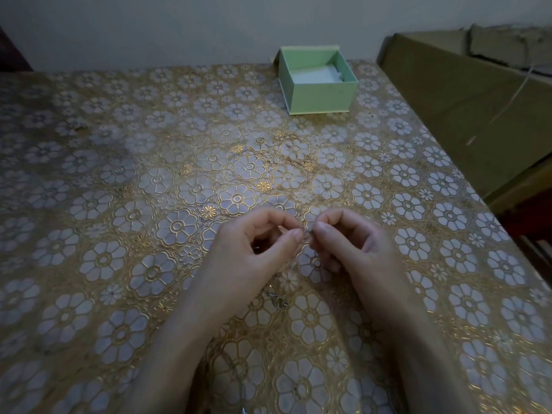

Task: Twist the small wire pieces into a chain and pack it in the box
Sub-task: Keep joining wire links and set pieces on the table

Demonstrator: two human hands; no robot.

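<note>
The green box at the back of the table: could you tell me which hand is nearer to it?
Right. The right hand is almost straight below the green box; the left hand is farther left, both well short of it.

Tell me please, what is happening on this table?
A person pinches a small wire piece between the left hand and the right hand, low over the flowered tablecloth. A few more wire bits lie between the wrists. The green box stands open at the far edge; no chain is visible inside.
</note>
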